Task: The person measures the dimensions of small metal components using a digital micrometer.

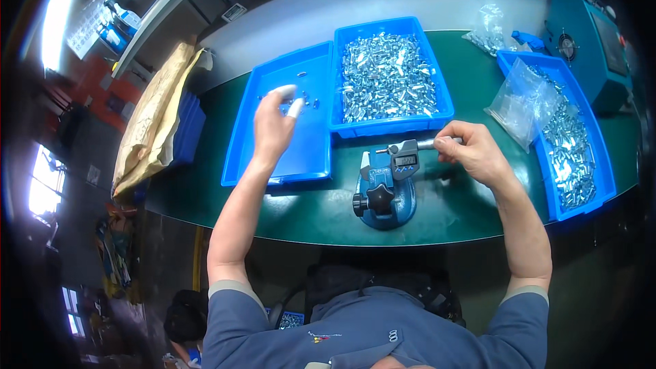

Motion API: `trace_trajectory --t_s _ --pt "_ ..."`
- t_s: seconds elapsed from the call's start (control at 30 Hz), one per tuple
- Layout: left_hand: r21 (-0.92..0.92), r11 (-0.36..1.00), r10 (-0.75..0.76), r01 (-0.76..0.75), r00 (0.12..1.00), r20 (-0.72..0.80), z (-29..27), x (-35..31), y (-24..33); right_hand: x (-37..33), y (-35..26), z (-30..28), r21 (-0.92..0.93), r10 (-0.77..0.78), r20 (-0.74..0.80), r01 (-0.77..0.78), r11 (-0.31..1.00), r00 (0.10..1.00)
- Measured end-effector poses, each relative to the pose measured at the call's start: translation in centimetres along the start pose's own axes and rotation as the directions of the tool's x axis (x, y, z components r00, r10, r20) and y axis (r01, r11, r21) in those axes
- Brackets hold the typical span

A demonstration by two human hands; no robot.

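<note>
My left hand (272, 128) is over the left blue tray (301, 157), which holds only a few small metal parts (307, 102). Its thumb and index finger wear white finger cots and are spread apart, with nothing visible between them. My right hand (471, 152) has its fingers closed round the thimble end of a digital micrometer (406, 160). A blue stand (386, 205) with a black star knob clamps the micrometer near the bench's front edge. No part shows in the micrometer's gap. Behind it, the middle blue tray (391, 124) is heaped with small shiny metal parts (388, 75).
At the right, another blue tray (588, 208) holds metal parts, with a clear plastic bag (523, 102) lying over its edge. Behind it stand a bagged pile of parts (488, 34) and a teal machine (588, 48). Brown paper sacking (154, 123) leans over stacked blue trays (188, 130) at left.
</note>
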State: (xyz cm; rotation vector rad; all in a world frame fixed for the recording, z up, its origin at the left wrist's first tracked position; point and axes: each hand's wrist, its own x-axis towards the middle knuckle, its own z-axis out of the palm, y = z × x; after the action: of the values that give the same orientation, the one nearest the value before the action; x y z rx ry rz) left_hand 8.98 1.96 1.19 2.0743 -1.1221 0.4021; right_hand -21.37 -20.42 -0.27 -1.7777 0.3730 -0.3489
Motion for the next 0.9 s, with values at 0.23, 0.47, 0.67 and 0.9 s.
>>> trace_trajectory --t_s 0.23,0.47,0.67,0.9 --pt "0.143 0.965 0.169 -0.221 0.938 0.304 8.2 5.7 3.4 0.0 0.2 0.0 0.036 0.024 0.013 -0.025 0.999 1.000" --pt "0.297 0.890 0.240 -0.346 0.909 0.340 12.3 8.9 2.2 -0.1 -0.3 0.1 0.041 0.031 0.036 -0.032 0.999 0.999" --pt "0.183 0.930 0.230 -0.319 0.893 0.388 10.0 5.8 4.4 -0.1 -0.3 -0.1 0.030 0.031 0.036 -0.032 0.999 0.999" --pt "-0.564 0.750 0.003 0.346 0.851 0.525 4.4 -0.6 7.5 -0.2 -0.4 -0.2 0.043 0.036 0.029 -0.037 0.998 0.999"
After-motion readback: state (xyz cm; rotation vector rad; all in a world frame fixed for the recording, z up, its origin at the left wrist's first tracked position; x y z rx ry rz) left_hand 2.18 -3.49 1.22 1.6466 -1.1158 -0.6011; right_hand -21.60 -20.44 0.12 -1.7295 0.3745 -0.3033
